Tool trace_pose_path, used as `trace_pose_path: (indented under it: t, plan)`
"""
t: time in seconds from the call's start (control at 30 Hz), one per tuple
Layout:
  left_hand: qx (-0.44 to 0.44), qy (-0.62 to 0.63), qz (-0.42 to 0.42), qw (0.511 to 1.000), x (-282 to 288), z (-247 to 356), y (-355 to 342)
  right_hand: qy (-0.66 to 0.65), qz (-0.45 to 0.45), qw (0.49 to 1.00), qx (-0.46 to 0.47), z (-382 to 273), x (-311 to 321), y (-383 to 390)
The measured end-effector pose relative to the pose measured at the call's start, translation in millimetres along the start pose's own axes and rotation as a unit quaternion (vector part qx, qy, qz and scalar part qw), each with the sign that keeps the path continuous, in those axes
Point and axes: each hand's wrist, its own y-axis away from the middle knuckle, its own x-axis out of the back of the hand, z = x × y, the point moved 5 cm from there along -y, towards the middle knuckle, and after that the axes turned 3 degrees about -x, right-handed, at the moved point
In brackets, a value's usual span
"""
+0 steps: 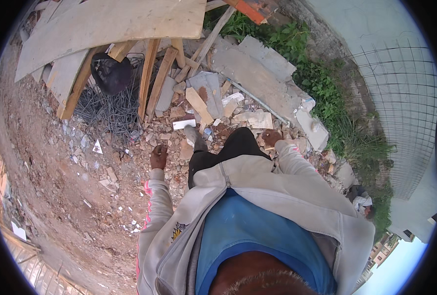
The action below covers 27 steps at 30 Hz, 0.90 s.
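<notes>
My left hand [159, 157] hangs beside my left leg, over reddish rubble. Its fingers are curled in, and I see nothing in them. On the other side, my right hand [271, 138] is held out by my bent right knee, also with curled fingers and nothing visible in it. Below it lie broken stones and a flat pale slab piece [261, 119]. My grey shoe [195, 137] stands on the rubble, its toe against a white block [184, 124]. A light wooden board [199, 105] lies just ahead of that block.
Ahead on the left, a large plywood sheet [115, 22] rests over wooden beams [149, 73]. Tangled steel wire [111, 110] and a dark bag [111, 73] lie beneath. Concrete slabs [250, 73], a pipe [260, 102], green plants [321, 86] and wire mesh [400, 98] line the right.
</notes>
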Motion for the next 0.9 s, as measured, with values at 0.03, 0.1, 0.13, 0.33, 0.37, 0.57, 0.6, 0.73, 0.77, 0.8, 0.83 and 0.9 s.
trace_pose_path:
  t: [0.03, 0.1, 0.13, 0.33, 0.37, 0.57, 0.6, 0.73, 0.77, 0.8, 0.83, 0.9]
  plan:
    - [-0.006, -0.1, -0.018, 0.995, -4, 26, -1, -0.106, -0.044, 0.99, -0.082, 23, -19, 10]
    - [-0.139, -0.204, 0.005, 0.969, -23, 98, -7, -0.225, -0.088, 0.956, -0.166, 48, -49, 33]
    - [-0.202, -0.253, 0.012, 0.946, -39, 135, -7, -0.284, -0.103, 0.928, -0.217, 68, -69, 42]
    - [-0.46, -0.198, -0.006, 0.865, -201, 397, -20, -0.037, 0.096, 0.995, 0.004, 112, -132, 80]
    - [-0.502, -0.158, 0.036, 0.849, -207, 427, -29, -0.007, 0.064, 0.998, -0.005, 122, -123, 89]
    - [-0.621, -0.315, 0.166, 0.698, -277, 573, -109, -0.257, 0.147, 0.93, -0.219, 206, -155, 140]
    - [-0.632, -0.358, 0.17, 0.667, -298, 588, -112, -0.313, 0.134, 0.902, -0.264, 219, -171, 150]
    - [-0.614, -0.448, 0.18, 0.624, -359, 603, -166, -0.336, 0.107, 0.869, -0.347, 258, -225, 192]
    - [-0.564, -0.441, 0.168, 0.677, -370, 595, -160, -0.306, 0.093, 0.879, -0.354, 265, -242, 196]
    - [-0.599, -0.477, 0.204, 0.61, -368, 598, -161, -0.338, 0.083, 0.856, -0.382, 277, -261, 202]
    - [-0.569, -0.518, 0.222, 0.599, -374, 597, -155, -0.368, 0.071, 0.83, -0.413, 287, -282, 208]
    - [-0.556, -0.575, 0.268, 0.537, -345, 604, -190, -0.416, 0.069, 0.781, -0.461, 303, -320, 206]
